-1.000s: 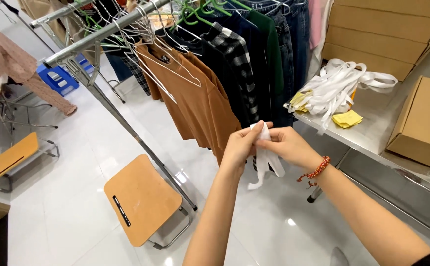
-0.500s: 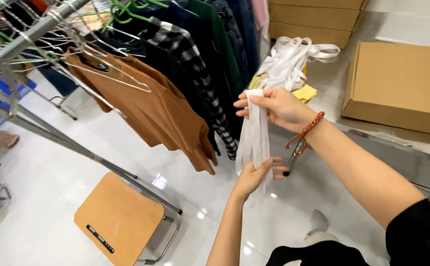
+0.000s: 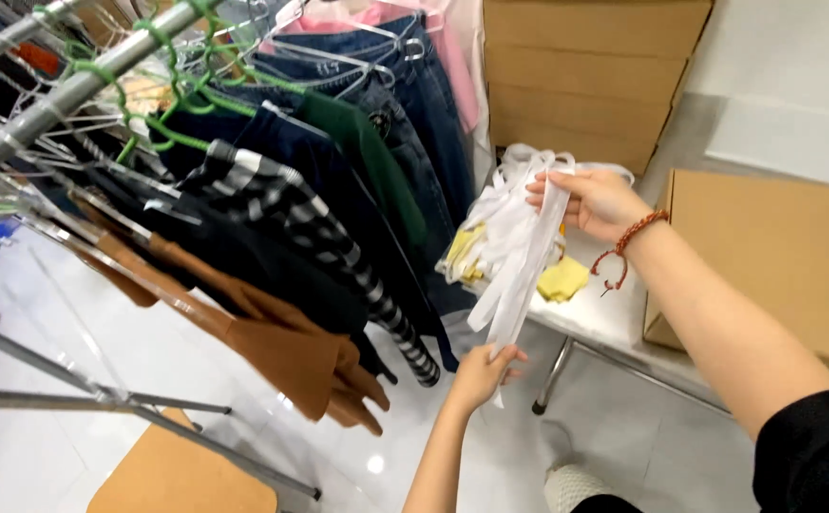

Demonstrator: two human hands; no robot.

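- Your right hand (image 3: 593, 201) is up high, fingers pinched on the top end of a white strap (image 3: 526, 266).
- Your left hand (image 3: 483, 372) is low, closed around the strap's bottom end, so it hangs stretched between both hands.
- The strap sits in the air just in front of the bench (image 3: 614, 318) edge, beside a heap of white straps (image 3: 509, 214) and a yellow piece (image 3: 563, 280) lying there.
- A beaded bracelet (image 3: 628, 239) circles your right wrist.
- To your left, a clothes rack (image 3: 72, 90) carries a brown top (image 3: 272, 347), a striped garment (image 3: 338, 237) and jeans (image 3: 414, 114).
- Cardboard boxes (image 3: 585, 76) stand behind the bench.
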